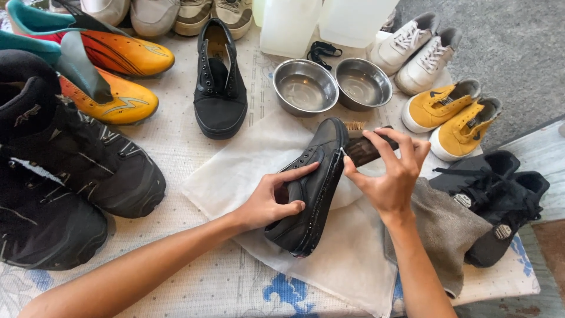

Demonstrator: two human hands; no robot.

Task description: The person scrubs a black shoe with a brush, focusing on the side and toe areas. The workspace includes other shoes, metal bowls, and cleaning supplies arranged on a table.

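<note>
White cloth (235,176); black shoe (312,194) toe away.

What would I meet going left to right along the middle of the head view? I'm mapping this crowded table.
Big black boots → left hand → black canvas sneaker lying on its side → right hand holding a wooden brush → grey cloth → black lace-up shoes.

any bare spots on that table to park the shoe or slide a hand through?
Free: white cloth left of the black shoe that the left hand steadies, and bare table between the upright black sneaker and the big black boots. Crowded: bowls and yellow shoes beyond the right hand gripping the brush.
</note>
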